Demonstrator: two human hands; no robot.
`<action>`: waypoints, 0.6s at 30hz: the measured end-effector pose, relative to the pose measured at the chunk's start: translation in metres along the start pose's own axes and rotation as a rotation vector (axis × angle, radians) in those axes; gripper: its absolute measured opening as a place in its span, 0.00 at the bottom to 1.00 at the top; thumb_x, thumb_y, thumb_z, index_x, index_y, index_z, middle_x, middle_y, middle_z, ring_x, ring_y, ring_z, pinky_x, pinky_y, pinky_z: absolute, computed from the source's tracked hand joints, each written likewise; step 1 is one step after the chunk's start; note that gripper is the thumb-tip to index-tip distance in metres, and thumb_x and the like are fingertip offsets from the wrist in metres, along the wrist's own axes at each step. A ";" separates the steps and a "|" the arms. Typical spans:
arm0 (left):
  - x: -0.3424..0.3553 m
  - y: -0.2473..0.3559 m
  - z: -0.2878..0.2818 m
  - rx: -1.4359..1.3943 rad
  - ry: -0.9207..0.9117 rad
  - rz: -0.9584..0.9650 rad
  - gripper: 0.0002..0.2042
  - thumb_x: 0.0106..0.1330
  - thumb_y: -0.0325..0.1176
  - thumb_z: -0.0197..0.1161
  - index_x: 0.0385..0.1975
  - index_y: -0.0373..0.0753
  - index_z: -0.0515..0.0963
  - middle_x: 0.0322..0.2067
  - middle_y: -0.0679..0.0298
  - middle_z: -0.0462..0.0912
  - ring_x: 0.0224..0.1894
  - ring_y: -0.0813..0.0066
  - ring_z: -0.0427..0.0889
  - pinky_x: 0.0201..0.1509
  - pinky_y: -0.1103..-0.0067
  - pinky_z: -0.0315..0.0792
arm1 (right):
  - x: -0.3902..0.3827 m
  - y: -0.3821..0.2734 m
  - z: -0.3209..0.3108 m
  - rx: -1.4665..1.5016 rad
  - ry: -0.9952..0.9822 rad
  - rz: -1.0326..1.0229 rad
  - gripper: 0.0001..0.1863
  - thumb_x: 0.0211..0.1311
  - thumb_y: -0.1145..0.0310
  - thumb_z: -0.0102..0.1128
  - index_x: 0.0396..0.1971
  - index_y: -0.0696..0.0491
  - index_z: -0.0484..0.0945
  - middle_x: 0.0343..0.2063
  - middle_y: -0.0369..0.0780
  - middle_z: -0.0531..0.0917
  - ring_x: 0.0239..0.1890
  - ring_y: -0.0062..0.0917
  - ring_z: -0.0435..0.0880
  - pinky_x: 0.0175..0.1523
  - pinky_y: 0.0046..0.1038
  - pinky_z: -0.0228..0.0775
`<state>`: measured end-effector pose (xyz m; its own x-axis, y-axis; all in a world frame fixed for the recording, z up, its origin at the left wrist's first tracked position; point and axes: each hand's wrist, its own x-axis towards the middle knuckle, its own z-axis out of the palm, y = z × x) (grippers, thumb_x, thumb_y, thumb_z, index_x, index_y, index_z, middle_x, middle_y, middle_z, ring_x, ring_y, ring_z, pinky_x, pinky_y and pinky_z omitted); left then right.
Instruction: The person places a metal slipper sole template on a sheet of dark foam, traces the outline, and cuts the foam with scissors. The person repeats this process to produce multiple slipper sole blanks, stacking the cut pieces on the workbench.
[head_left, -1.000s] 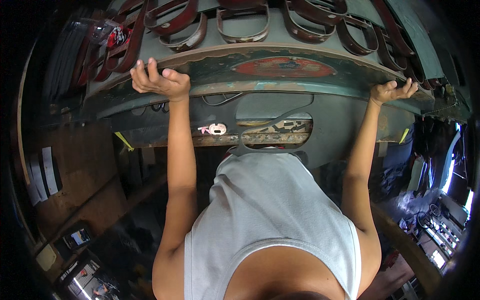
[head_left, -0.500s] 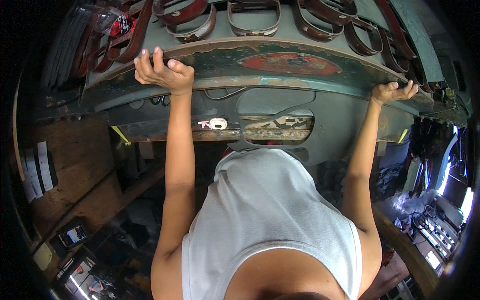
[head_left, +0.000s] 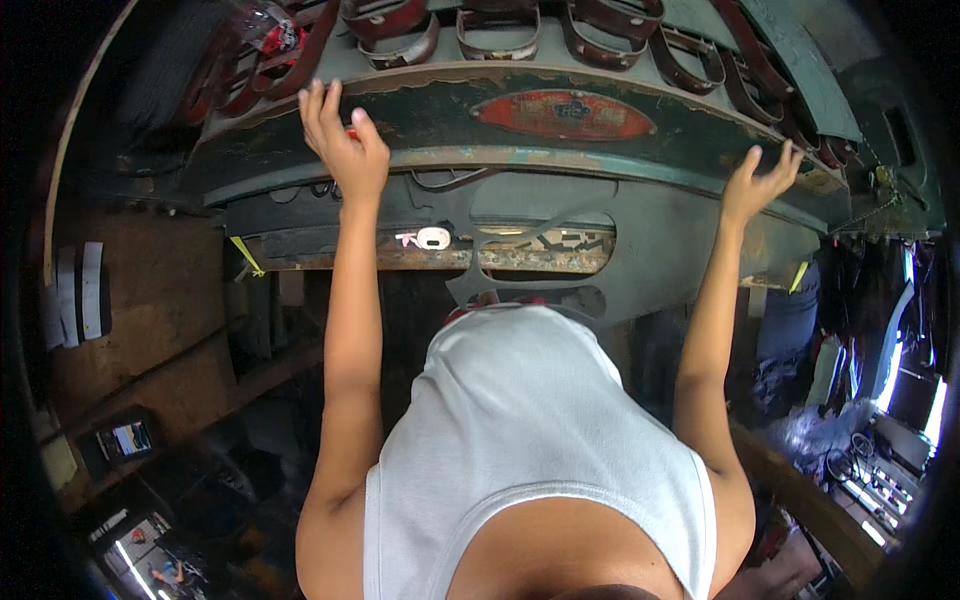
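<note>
My left hand (head_left: 345, 150) is raised before the left part of a dark green metal beam (head_left: 420, 118), fingers stretched up and thumb apart, holding nothing. A small red spot (head_left: 352, 132) shows on the beam between its thumb and fingers. At the beam's right end is my right hand (head_left: 757, 185), open with thumb and fingers apart and nothing in it. Whether either hand touches the beam I cannot tell. A red oval plate (head_left: 565, 115) sits on the beam's front. Below the beam, a grey sheet (head_left: 660, 235) with rounded cut-out holes lies on a work surface.
Several curved reddish-brown metal band shapes (head_left: 497, 52) stand on top of the beam. A bottle with a red label (head_left: 283, 40) lies at the upper left. A small white-and-pink object (head_left: 432, 238) lies below the beam. Yellow strips (head_left: 246, 256) hang at the work surface's ends.
Both hands, curled at the beam before, have opened out with fingers extended. The right hand has shifted left and the left hand slightly right. The whole view has shifted a little.
</note>
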<state>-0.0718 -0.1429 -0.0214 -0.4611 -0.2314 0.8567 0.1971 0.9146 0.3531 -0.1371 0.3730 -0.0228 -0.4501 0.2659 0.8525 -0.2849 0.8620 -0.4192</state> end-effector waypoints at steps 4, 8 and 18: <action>-0.089 0.008 -0.033 -0.418 -0.084 -0.524 0.17 0.79 0.28 0.48 0.64 0.31 0.65 0.61 0.49 0.71 0.59 0.59 0.78 0.65 0.68 0.71 | -0.101 -0.088 -0.060 0.485 -0.685 0.383 0.16 0.73 0.64 0.60 0.50 0.60 0.80 0.47 0.46 0.83 0.53 0.38 0.81 0.60 0.37 0.71; -0.193 0.012 -0.060 0.022 -0.405 -0.470 0.11 0.72 0.28 0.54 0.50 0.31 0.74 0.49 0.45 0.75 0.57 0.44 0.74 0.64 0.58 0.65 | -0.212 -0.143 -0.075 0.356 -1.279 0.118 0.40 0.59 0.54 0.72 0.68 0.56 0.69 0.61 0.50 0.75 0.66 0.48 0.70 0.74 0.50 0.52; -0.232 -0.006 -0.054 0.251 -0.561 -0.073 0.08 0.71 0.30 0.54 0.42 0.34 0.78 0.44 0.50 0.79 0.54 0.48 0.75 0.69 0.54 0.60 | -0.268 -0.132 -0.044 0.043 -1.122 -0.096 0.40 0.50 0.63 0.75 0.64 0.51 0.69 0.59 0.44 0.74 0.67 0.37 0.69 0.75 0.49 0.49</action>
<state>0.0806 -0.1125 -0.2021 -0.8640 -0.1491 0.4809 -0.0303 0.9688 0.2458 0.0581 0.2073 -0.1820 -0.9251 -0.3576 0.1281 -0.3783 0.8367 -0.3960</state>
